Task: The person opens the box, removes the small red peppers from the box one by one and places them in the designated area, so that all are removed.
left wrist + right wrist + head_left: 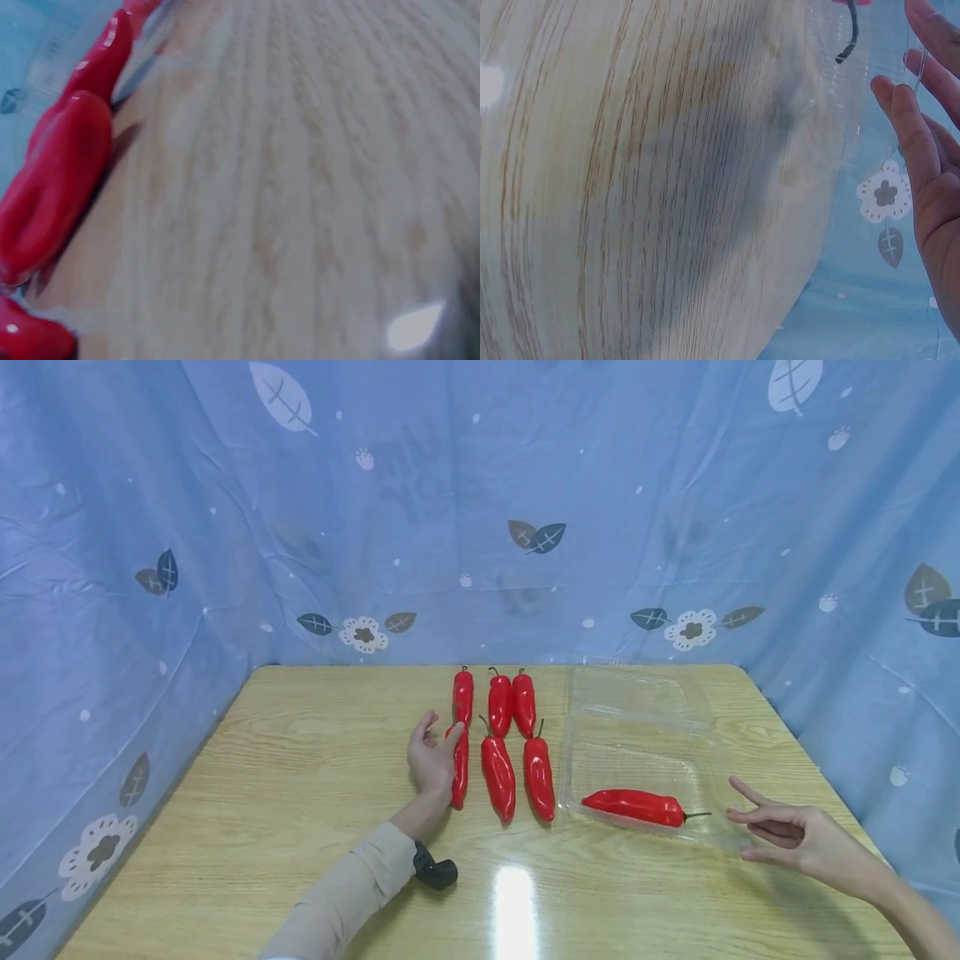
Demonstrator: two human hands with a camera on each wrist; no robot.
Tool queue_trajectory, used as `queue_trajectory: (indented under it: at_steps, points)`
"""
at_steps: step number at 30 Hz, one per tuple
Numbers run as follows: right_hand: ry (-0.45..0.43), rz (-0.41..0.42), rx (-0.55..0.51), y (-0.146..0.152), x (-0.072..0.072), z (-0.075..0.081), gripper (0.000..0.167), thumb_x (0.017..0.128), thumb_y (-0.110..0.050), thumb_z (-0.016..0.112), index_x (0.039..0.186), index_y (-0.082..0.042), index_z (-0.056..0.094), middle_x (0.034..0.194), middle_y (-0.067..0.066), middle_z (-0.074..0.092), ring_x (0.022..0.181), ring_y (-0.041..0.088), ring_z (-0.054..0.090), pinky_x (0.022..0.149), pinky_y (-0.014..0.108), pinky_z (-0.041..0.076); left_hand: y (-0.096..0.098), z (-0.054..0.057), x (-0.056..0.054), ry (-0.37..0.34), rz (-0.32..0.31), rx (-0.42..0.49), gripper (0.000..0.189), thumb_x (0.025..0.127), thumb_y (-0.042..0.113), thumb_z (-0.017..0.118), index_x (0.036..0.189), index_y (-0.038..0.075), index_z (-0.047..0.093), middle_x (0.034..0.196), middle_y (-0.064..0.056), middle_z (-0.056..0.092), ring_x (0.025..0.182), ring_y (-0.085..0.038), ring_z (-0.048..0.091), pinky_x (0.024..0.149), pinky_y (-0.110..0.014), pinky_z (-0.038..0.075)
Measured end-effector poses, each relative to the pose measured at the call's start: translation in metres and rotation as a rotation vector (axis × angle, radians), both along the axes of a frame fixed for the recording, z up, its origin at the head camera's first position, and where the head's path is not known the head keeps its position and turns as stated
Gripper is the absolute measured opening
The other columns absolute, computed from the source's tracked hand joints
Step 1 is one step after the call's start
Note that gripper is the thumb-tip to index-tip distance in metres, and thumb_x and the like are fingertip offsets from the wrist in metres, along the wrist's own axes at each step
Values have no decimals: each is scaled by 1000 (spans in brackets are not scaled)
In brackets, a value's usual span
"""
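My left hand (433, 760) is at the left column of red chili peppers, fingers spread, with its thumb overlapping the upper end of the near-left chili pepper (460, 772). Whether the thumb presses on it is hard to tell. Out on the right, my right hand (810, 843) has its fingers apart beside the right edge of a clear plastic box (645, 764). In the right wrist view, a thin transparent edge runs among the fingers (915, 139); no firm pinch shows. One chili pepper (633, 807) lies sideways along the box's near side, its stem pointing right.
Several more chili peppers, such as this one (498, 777), stand in two rows left of the box. The box's clear lid (630, 689) lies folded back behind it. Blue patterned cloth (480, 510) borders the wooden table (300, 793). A black device (435, 868) hangs at the left wrist.
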State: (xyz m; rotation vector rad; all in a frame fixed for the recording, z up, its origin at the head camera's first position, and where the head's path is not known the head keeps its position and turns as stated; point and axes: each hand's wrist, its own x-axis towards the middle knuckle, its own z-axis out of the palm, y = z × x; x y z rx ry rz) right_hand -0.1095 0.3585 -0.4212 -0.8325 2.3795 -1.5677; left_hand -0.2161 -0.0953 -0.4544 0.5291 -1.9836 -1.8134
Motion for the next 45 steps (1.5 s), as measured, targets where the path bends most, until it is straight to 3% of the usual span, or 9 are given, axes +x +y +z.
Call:
queue_trajectory:
  at_steps: [4,8,16,20,27,32,36,42,45]
  points:
    - [2,-8,1,1,1,0,32,81,14,65,112,14,60,144,-28,36,114,-2,54,80,19,53,-4,5,4,55,-65,18,45,84,21,75,127,16,63,124,-3,61,112,-24,50,95,-37,43]
    - [4,-4,11,2,1,-2,32,81,13,65,113,13,60,145,-28,35,115,-3,54,80,19,53,-3,8,17,62,-177,24,41,85,20,74,125,17,65,122,3,64,115,-18,54,100,-32,44]
    - [15,-19,24,2,2,-4,33,81,12,67,113,12,62,145,-28,35,116,-4,53,81,18,52,11,24,52,190,-537,91,40,87,15,72,125,6,64,124,-11,64,118,-24,58,94,-24,47]
    - [14,-17,20,3,2,-4,32,81,12,67,112,12,62,145,-28,35,115,-3,53,81,18,52,20,33,66,192,-699,62,37,86,14,72,122,8,66,123,-6,65,117,-19,58,100,-34,44]
    - [32,-19,20,4,0,-2,32,80,13,66,112,13,61,145,-28,35,114,-2,54,80,19,53,52,42,81,234,-956,33,34,86,-1,68,120,-3,63,120,-17,65,114,-33,58,102,-47,42]
    - [37,-14,29,3,0,-2,32,81,12,67,112,12,62,146,-28,34,115,-2,54,80,19,53,75,28,77,293,-1031,0,32,86,3,69,117,-3,66,117,-12,67,111,-21,61,99,-43,46]
    - [24,-1,15,2,0,-2,32,81,12,66,113,12,61,146,-27,34,115,-1,54,81,20,53,89,14,66,346,-1051,-124,33,87,13,71,119,6,68,116,2,68,110,-7,60,95,-31,48]
    - [13,9,-10,3,-1,-1,32,81,13,66,113,14,60,146,-26,35,116,0,54,82,21,53,115,19,51,287,-1101,-423,40,87,14,71,125,8,64,123,2,65,115,-3,56,93,-17,45]
    - [22,4,-8,4,-1,-2,32,81,13,66,112,13,60,146,-26,35,115,0,54,81,21,53,125,22,46,259,-1113,-500,42,86,12,71,127,6,62,126,0,63,117,-4,55,93,-14,44]
